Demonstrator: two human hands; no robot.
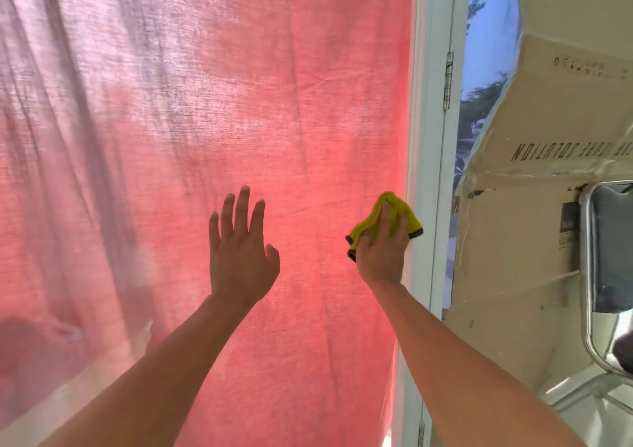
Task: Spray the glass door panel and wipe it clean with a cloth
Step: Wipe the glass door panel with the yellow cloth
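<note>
A glass door panel (308, 86) fills most of the head view, glowing red-pink from a curtain hanging behind it. My right hand (382, 251) presses a crumpled yellow cloth (371, 220) with a dark edge against the glass near the panel's right side. My left hand (239, 251) is raised flat toward the glass, fingers spread, holding nothing. No spray bottle is in view.
A white door frame (428, 172) with hinges runs down the right of the panel. Beyond it is a narrow strip of window with trees and sky. A taped cardboard box (534, 206) and a shiny metal object (603, 258) stand at the far right.
</note>
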